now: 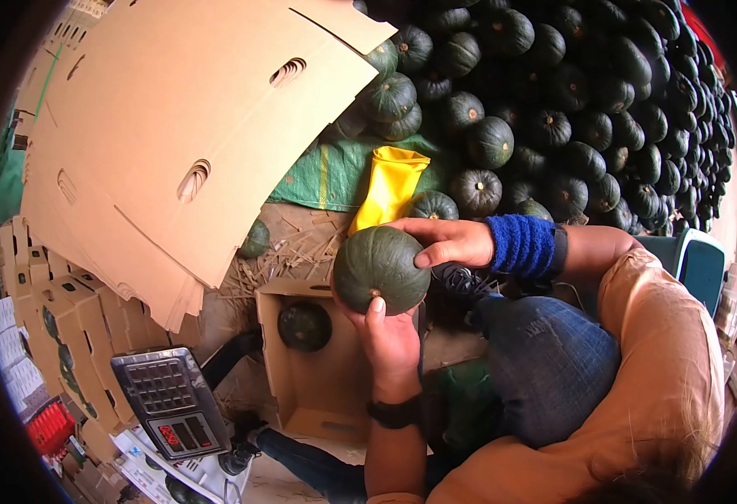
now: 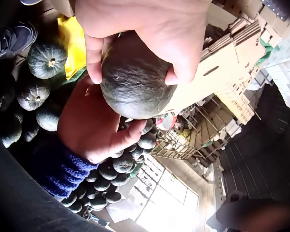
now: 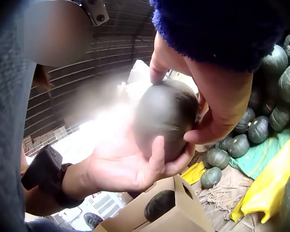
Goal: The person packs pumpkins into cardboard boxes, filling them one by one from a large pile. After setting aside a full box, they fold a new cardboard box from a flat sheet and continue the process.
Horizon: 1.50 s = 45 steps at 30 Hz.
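A dark green kabocha squash (image 1: 381,265) is held between both hands above an open cardboard box (image 1: 335,403). My left hand (image 1: 392,340), with a black watch on its wrist, grips it from below, the thumb near the squash's pale stem scar. From the other side my right hand (image 1: 456,242), with a blue wristband, holds it by thumb and fingers. In the right wrist view the fingers of both hands curl round the squash (image 3: 165,116). Inside the box lies another squash (image 1: 304,326), at its far left corner.
A big heap of squashes (image 1: 553,126) fills the back right. Flat cardboard sheets (image 1: 158,126) are stacked at the upper left. A digital scale display (image 1: 171,403) stands left of the box. Beyond the hands lie a yellow glossy item (image 1: 389,181) and green sacking (image 1: 318,176).
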Tool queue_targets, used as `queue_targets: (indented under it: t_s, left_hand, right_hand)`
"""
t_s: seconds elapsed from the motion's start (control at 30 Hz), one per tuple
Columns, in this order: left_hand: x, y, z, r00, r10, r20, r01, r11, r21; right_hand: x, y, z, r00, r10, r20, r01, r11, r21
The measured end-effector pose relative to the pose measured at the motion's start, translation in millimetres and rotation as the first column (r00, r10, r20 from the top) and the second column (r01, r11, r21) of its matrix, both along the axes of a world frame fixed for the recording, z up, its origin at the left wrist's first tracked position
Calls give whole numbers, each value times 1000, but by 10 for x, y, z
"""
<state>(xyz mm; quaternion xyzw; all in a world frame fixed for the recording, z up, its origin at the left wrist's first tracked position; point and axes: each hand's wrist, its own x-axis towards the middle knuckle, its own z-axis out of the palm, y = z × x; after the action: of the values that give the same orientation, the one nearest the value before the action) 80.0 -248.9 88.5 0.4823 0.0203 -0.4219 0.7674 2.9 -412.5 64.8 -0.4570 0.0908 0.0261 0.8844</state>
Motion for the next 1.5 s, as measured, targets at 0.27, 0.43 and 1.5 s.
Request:
queue_targets:
  t_s: [0.27, 0.43, 1.5]
  left_hand:
    - [-70, -102, 199, 988, 0, 157, -16, 995, 102]
    - [-66, -60, 113, 972, -21, 233, -2, 995, 99]
    - [-464, 1416, 46, 963, -248, 108, 200, 921, 333]
  right_hand:
    - [48, 89, -125, 998, -51, -21, 55, 890, 453]
    - [38, 78, -132, 999, -41, -20, 46, 876, 479]
    - [101, -1115, 589, 834, 290, -469, -538, 617, -574]
